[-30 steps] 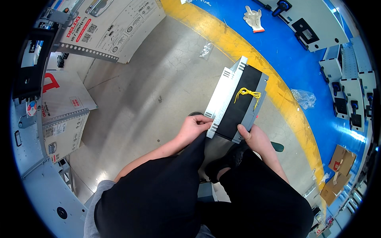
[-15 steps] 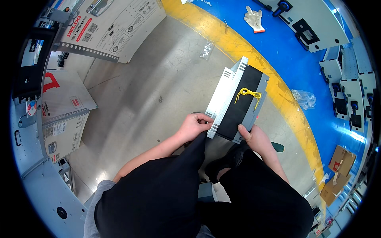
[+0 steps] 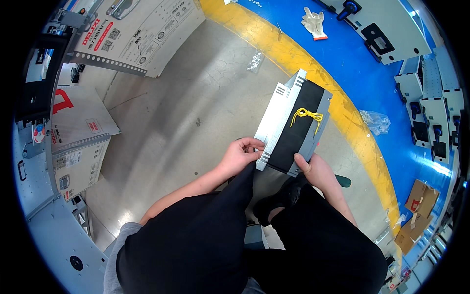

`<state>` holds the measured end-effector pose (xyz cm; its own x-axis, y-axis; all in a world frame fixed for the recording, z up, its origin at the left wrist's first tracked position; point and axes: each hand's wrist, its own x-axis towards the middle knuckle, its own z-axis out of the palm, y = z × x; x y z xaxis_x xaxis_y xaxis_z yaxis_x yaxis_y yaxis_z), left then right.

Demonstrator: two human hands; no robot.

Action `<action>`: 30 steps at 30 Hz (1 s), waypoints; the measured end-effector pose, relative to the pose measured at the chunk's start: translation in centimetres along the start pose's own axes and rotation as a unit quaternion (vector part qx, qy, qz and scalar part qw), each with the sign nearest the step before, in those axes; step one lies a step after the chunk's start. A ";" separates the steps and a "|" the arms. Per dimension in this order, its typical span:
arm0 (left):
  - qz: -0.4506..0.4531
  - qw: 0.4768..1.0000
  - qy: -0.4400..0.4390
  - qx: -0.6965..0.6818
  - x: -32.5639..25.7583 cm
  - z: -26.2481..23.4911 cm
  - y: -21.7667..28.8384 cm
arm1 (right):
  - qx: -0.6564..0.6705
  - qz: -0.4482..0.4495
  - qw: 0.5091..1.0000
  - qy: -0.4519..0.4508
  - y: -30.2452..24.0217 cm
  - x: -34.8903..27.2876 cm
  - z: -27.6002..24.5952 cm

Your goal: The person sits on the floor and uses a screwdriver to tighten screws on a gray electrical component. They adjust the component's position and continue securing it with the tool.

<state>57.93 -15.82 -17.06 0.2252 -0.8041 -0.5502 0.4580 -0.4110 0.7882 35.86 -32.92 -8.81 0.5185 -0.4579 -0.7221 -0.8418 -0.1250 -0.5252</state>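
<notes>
A boxy device with a black side (image 3: 288,139), a grey housing edge and a slotted silver metal plate (image 3: 275,113) is tilted in front of me above my knees. A bundle of yellow cord (image 3: 307,114) is tied in loops on its black side. My right hand (image 3: 317,170) grips the lower right corner, thumb on the grey edge and the other fingers hidden beneath. At the plate's lower left edge my left hand (image 3: 241,156) has its fingers curled in a pinch. Whatever sits between those fingertips is too small or hidden to make out.
Large printed cartons (image 3: 142,34) stand at the left beside perforated metal posts. A yellow floor band (image 3: 303,61) borders a blue floor on the right. On it lie a work glove (image 3: 313,24), a clear plastic bag (image 3: 376,121) and open cardboard boxes (image 3: 416,215). White cabinets (image 3: 379,36) stand far right.
The fingers of my left hand have shifted and curled a little more at the plate's edge. The device and my right hand hold almost the same place.
</notes>
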 end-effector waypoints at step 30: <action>0.038 0.999 0.001 0.021 1.0 0.4 -1.4 | -0.012 0.001 1.000 0.012 0.2 0.0 0.0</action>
<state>57.13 -16.24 -18.64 0.2600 -0.8326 -0.4890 0.4037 -0.3664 0.8384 35.68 -32.95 -8.98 0.5137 -0.4783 -0.7123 -0.8462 -0.1455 -0.5126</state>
